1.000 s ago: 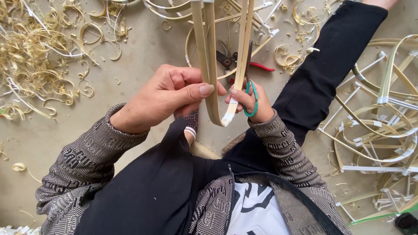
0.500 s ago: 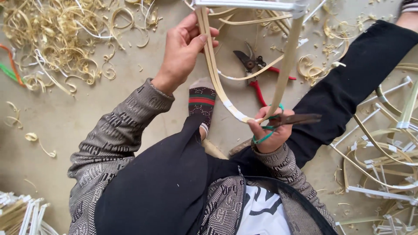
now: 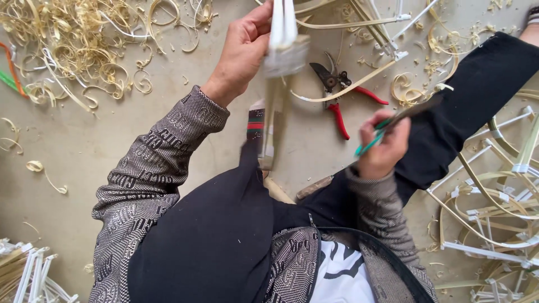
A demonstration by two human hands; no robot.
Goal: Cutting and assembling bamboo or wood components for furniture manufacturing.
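My left hand (image 3: 242,47) is raised at the top middle, closed around a bundle of pale bamboo strips (image 3: 278,84) bound with white tape; the strips hang down toward my knee and are blurred. My right hand (image 3: 382,147) is lower right and grips a green-handled knife (image 3: 393,124) whose dark blade points up and right. The knife is apart from the strips. I sit on the floor in black trousers and a patterned grey jacket.
Red-handled pruning shears (image 3: 337,95) lie on the concrete floor between my hands. Curled bamboo shavings (image 3: 73,50) heap at the upper left. Bent, taped bamboo frames (image 3: 494,207) pile at the right, and more strips (image 3: 28,275) lie at the lower left.
My left hand has turned the bent strip frame edge-on and lifted it higher. My right hand with the knife has moved right and away from the strips.
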